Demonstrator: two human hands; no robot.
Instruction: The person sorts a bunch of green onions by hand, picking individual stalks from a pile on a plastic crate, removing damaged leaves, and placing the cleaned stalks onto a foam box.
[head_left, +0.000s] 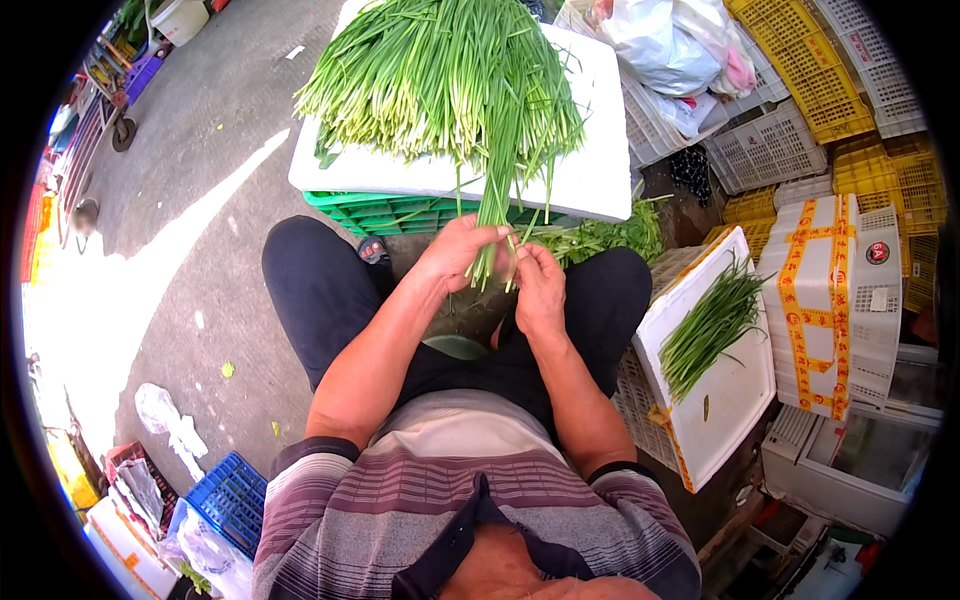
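My left hand (459, 251) is closed around the lower ends of a small bunch of Chinese chives (495, 195), just past the near edge of a white foam board (390, 172). Beside it my right hand (538, 281) pinches a few stalk ends between thumb and fingers. The bunch's long leaves trail back over a large heap of chives (435, 75), whose pale cut ends point towards me. That heap lies on the foam board, which rests on a green plastic crate (390, 214). My fingers partly hide the stalk ends.
To my right, a smaller chive bundle (709, 330) lies on a white foam lid (720, 420). Loose greens (607, 236) sit beside the green crate. Stacked plastic crates (802, 67) and a taped foam box (814, 307) stand beyond. A blue crate (225, 499) is at lower left.
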